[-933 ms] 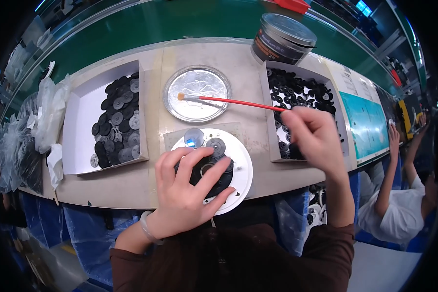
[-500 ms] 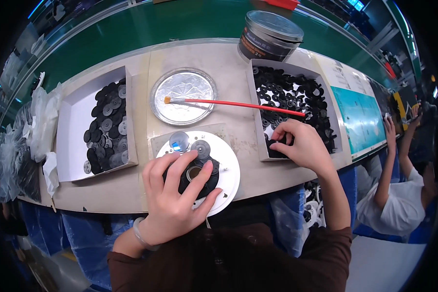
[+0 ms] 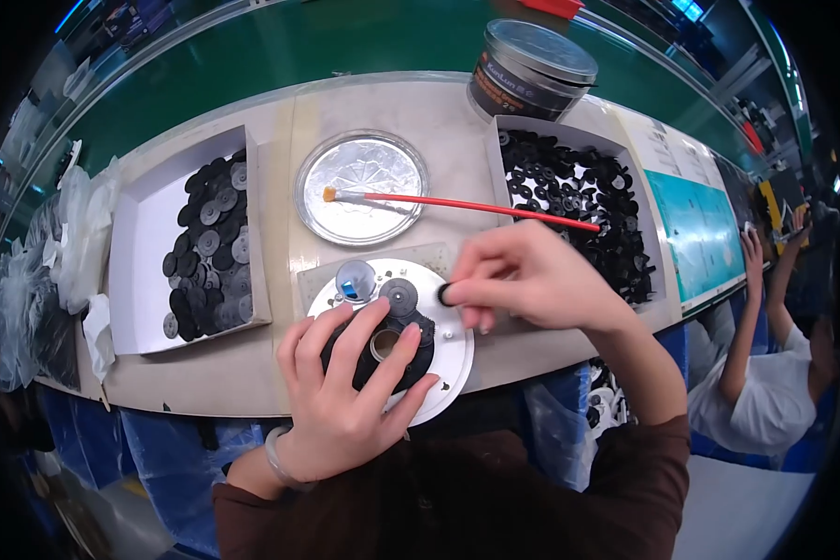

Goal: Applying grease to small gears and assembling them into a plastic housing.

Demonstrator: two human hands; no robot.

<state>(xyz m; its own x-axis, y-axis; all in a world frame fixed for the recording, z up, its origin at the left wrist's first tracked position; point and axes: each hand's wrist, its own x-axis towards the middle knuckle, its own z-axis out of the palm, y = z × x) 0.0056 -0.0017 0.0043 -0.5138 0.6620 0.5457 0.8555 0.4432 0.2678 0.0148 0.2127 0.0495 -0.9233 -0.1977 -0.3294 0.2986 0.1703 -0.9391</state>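
Observation:
My left hand (image 3: 350, 397) lies with spread fingers and thumb over a black round gear housing (image 3: 422, 358), holding it on a white round plate (image 3: 457, 359). A dark grey gear (image 3: 399, 297) and a shiny round disc (image 3: 356, 278) sit on the plate's far side, beyond my fingertips. Over the plate's right edge, my right hand (image 3: 532, 280) pinches a small black gear (image 3: 444, 294) between thumb and fingers. The gear is partly covered by the fingertips, and so is the middle of the housing by my left fingers.
A red-handled brush (image 3: 485, 205) lies across a round metal lid (image 3: 306, 201) and a box (image 3: 658, 266) of small black parts. Left stands a box (image 3: 135, 252) of grey and black gears. A metal tin (image 3: 523, 79) is behind; a co-worker (image 3: 765, 373) sits at right.
My right hand has moved left from the parts box to the white plate, bringing a small black gear. My left hand stays on the housing; the whole view has shifted slightly.

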